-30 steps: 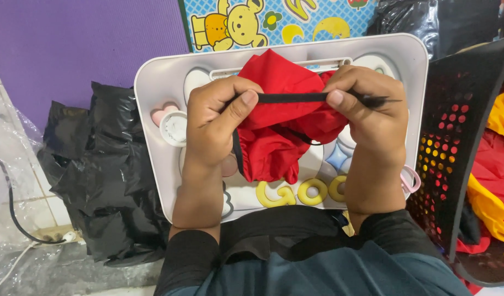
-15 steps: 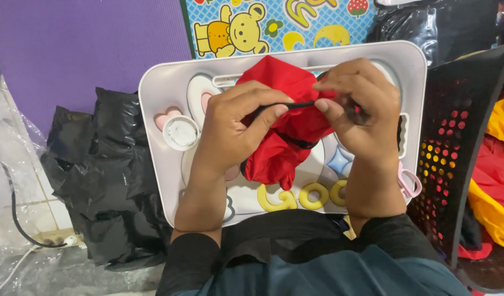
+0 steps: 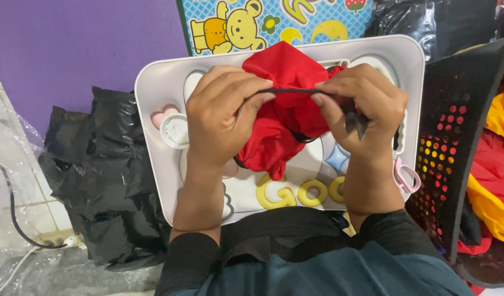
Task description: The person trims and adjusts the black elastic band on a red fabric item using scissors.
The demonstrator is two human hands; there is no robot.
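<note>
A bunched red cloth bag (image 3: 285, 115) hangs between my two hands above a white lap tray (image 3: 153, 87). A black drawstring (image 3: 290, 90) runs taut across the top of the cloth. My left hand (image 3: 222, 118) pinches the cord and cloth on the left. On the right, my right hand (image 3: 361, 109) grips the cord's other end, with a dark cord tail poking out under its fingers. Both hands hide part of the cloth and the tray's middle.
The tray carries yellow raised letters (image 3: 296, 192), a pink heart and a round white cup holder (image 3: 175, 130). A crumpled black plastic bag (image 3: 98, 181) lies left. A black mesh basket (image 3: 455, 164) holding red and yellow cloth (image 3: 499, 164) stands right. Purple mat and cartoon mat behind.
My hands have drawn closer together along the cord and the red cloth has bunched up more between them. The view has shifted slightly.
</note>
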